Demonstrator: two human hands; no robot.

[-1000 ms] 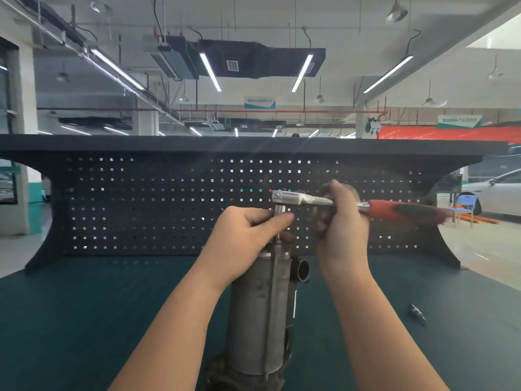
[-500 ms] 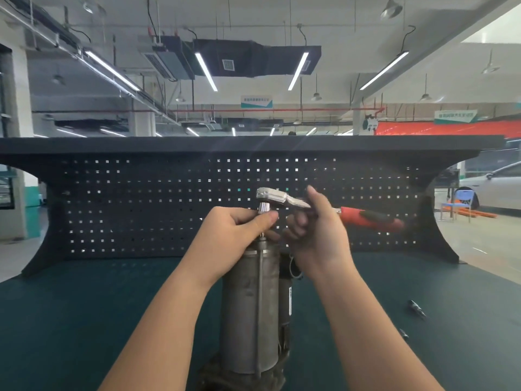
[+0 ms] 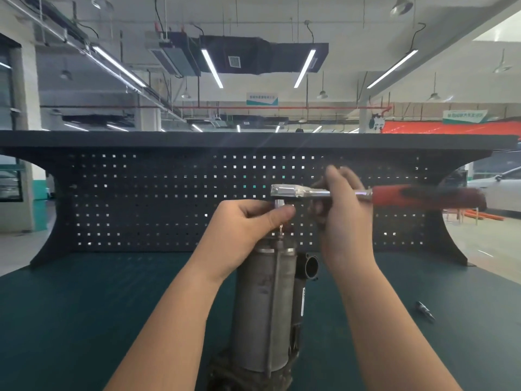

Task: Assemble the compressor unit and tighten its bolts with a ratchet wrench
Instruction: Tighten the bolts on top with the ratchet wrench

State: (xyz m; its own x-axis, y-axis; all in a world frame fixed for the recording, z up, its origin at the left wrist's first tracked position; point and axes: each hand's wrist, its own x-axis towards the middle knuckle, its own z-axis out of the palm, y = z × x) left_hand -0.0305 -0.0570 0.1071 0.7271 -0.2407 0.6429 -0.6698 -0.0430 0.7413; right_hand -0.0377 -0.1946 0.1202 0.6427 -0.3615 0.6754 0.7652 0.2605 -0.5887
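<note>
We see a dark green desk [image 3: 84, 320] filling the lower frame, backed by a black pegboard [image 3: 141, 198] across the middle. At lower centre stands the compressor unit [image 3: 265, 309], an upright grey metal cylinder with a black port on its right side. Our left hand [image 3: 245, 224] sits on top of the cylinder, fingers and thumb curled round the socket under the wrench head. Just above it, the ratchet wrench [image 3: 366, 194] lies level, its chrome head over the cylinder's top and its red and black handle reaching toward the right of the frame. Our right hand [image 3: 344, 210], just right of the left, is wrapped round the chrome shank. A small metal bit [image 3: 425, 311] lies on the desk at lower right, well apart from both hands.
</note>
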